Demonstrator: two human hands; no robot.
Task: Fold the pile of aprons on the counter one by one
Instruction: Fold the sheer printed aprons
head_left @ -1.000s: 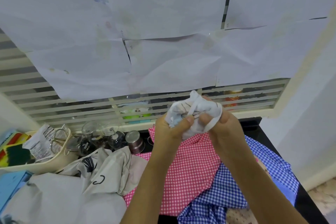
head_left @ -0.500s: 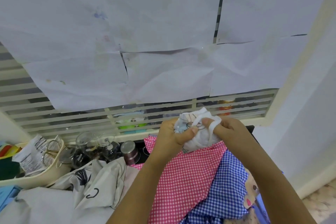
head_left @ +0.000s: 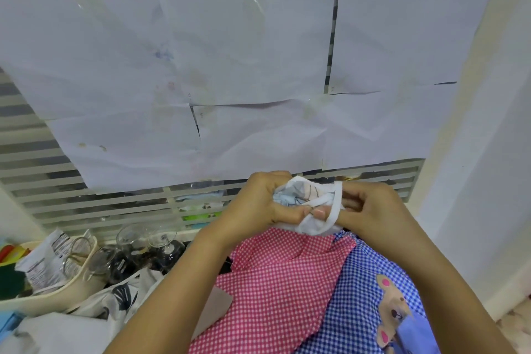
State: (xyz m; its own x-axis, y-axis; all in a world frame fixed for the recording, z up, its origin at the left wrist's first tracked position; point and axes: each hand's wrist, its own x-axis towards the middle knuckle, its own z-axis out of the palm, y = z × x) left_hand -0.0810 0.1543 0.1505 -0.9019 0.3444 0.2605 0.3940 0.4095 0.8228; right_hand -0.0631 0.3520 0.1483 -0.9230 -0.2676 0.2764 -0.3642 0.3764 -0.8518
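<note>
White apron (head_left: 303,200): bunched into a tight little wad, up in the air between both hands, above the pile. The table is buried under cloth.
Left hand (head_left: 265,204): curled round the wad, thumb pressed across its front, a firm hold.
Right hand (head_left: 370,210): fingers hooked into the strap (head_left: 335,205), which loops out of the bundle and over them.
Feel: thin, light cotton by the look of it. Soft and floppy with no stiffness, so it will sag and slip out of shape the instant it's let go.
Where to grip: I'd say the strap is only good for teasing the wad open. For a proper fold, pinch the two top corners of the bib and let the weight hang it flat.
Pile: pink gingham apron (head_left: 275,282) directly below, blue gingham apron (head_left: 359,290) just beside it on the right, cream printed apron (head_left: 120,300) to the left, and none of them folded.
Since half a second ago: the strap lay tight over the bundle under the right fingertips — now it's drawn out into an open loop. The left grip is unchanged, and the view has tipped up.
</note>
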